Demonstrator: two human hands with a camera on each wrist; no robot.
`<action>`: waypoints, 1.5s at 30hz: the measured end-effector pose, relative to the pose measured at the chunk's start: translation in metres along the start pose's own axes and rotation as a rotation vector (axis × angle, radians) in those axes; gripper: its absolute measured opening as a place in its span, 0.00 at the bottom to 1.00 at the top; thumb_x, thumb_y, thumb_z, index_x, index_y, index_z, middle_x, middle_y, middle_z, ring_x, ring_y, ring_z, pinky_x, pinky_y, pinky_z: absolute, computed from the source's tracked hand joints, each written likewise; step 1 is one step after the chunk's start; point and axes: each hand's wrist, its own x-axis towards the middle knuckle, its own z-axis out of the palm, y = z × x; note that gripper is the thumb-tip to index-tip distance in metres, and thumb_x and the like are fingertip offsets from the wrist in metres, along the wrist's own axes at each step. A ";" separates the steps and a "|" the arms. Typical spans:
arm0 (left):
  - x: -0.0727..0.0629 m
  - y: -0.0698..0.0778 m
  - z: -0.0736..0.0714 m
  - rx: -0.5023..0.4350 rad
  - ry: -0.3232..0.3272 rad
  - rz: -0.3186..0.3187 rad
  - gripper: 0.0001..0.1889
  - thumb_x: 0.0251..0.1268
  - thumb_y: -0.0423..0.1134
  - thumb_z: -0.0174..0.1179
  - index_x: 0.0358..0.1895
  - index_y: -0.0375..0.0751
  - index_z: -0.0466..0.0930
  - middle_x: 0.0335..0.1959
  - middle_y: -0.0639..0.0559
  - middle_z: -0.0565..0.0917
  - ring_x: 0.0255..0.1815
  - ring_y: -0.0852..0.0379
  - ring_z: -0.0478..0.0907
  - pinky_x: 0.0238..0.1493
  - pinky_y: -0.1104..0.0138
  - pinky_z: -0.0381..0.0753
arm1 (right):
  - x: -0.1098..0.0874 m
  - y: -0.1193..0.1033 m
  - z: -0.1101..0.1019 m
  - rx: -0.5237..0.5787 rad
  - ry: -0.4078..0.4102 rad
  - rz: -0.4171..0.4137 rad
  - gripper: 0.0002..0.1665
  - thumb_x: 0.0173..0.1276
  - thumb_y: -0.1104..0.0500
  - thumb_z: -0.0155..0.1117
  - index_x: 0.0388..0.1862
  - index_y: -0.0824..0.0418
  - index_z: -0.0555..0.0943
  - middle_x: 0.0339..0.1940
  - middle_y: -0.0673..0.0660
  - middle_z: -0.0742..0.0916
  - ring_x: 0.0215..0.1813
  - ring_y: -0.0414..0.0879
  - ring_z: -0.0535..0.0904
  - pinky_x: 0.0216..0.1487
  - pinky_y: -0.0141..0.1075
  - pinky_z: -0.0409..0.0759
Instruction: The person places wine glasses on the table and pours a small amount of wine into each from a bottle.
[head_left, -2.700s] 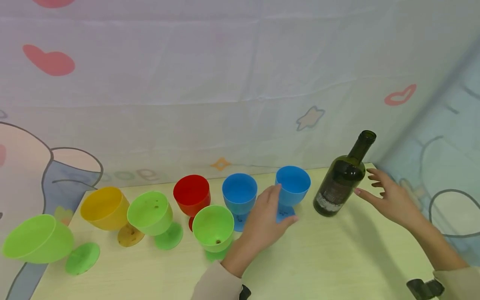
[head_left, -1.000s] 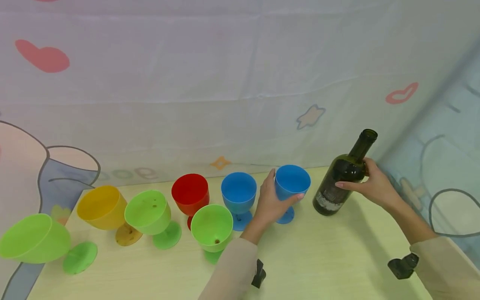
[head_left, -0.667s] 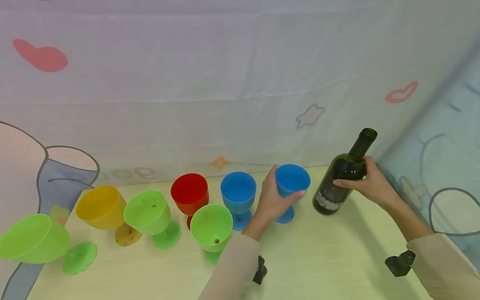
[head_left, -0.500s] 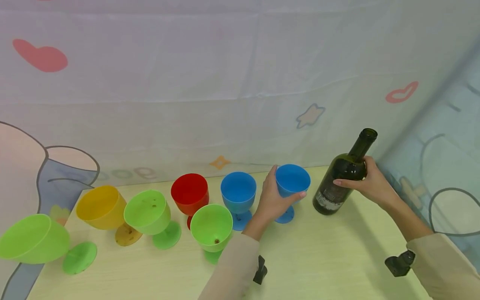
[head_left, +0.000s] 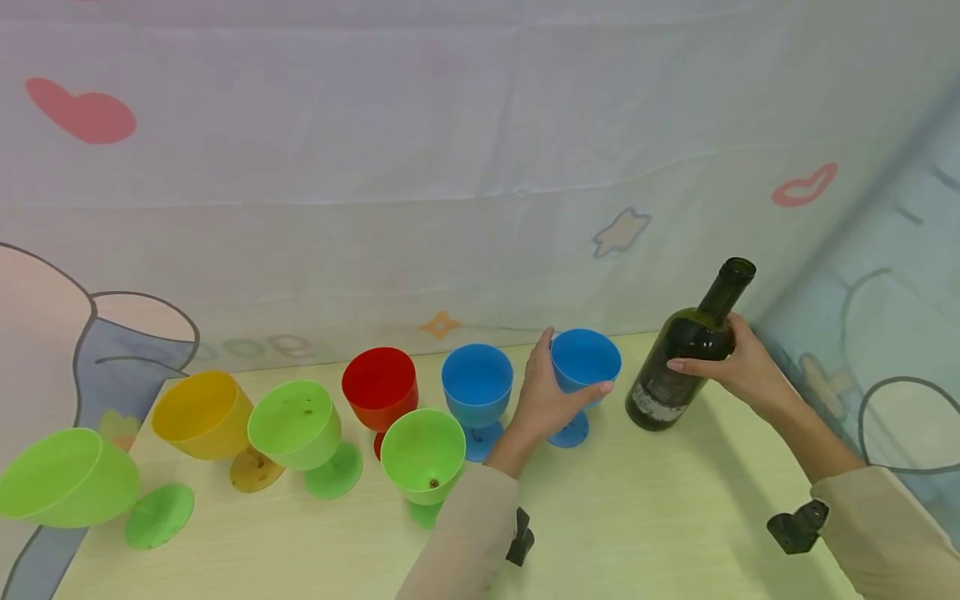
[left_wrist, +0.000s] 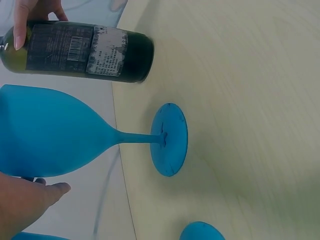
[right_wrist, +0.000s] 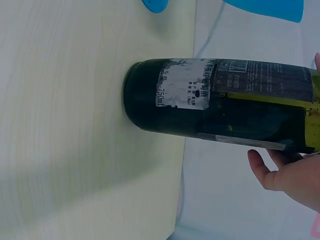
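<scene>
My left hand (head_left: 550, 398) grips the bowl of the rightmost blue goblet (head_left: 586, 358), thumb across the front and fingers at its left side. In the left wrist view the goblet's thin stem (left_wrist: 135, 138) and round foot (left_wrist: 170, 140) show, the goblet upright on the table. My right hand (head_left: 742, 371) holds a dark green wine bottle (head_left: 678, 367) by its upper body, with the thumb in front. The right wrist view shows the bottle's torn white label (right_wrist: 185, 83) and its base on the table. The bottle has no cork in its mouth.
Left of the held goblet stand another blue goblet (head_left: 477, 387), a red one (head_left: 381, 392), a yellow one (head_left: 204, 417) and several green goblets (head_left: 423, 458). A printed cloth (head_left: 337, 167) hangs behind the pale wooden table (head_left: 637, 525).
Both hands have closed in since the earliest frame: the left onto the blue goblet, the right leftward onto the wine bottle. Over the last second hardly anything has moved.
</scene>
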 end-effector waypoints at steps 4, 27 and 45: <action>0.000 0.001 -0.001 0.000 -0.006 -0.006 0.50 0.51 0.53 0.65 0.72 0.49 0.40 0.71 0.44 0.51 0.69 0.43 0.51 0.59 0.43 0.60 | 0.001 0.000 0.000 -0.001 0.003 0.004 0.49 0.57 0.49 0.68 0.66 0.68 0.51 0.58 0.68 0.67 0.55 0.60 0.67 0.49 0.50 0.68; -0.003 0.000 0.000 -0.023 0.012 0.020 0.48 0.45 0.49 0.71 0.69 0.45 0.51 0.64 0.45 0.60 0.63 0.45 0.61 0.54 0.50 0.70 | -0.002 0.005 0.007 0.014 0.070 -0.051 0.46 0.57 0.55 0.68 0.64 0.71 0.53 0.58 0.67 0.67 0.51 0.53 0.68 0.40 0.29 0.72; -0.015 0.002 -0.005 -0.047 0.025 0.006 0.48 0.43 0.49 0.71 0.69 0.46 0.52 0.65 0.47 0.62 0.64 0.47 0.61 0.53 0.52 0.71 | -0.009 0.007 0.014 0.013 0.129 -0.057 0.47 0.57 0.55 0.68 0.65 0.70 0.51 0.59 0.66 0.65 0.54 0.55 0.66 0.42 0.30 0.71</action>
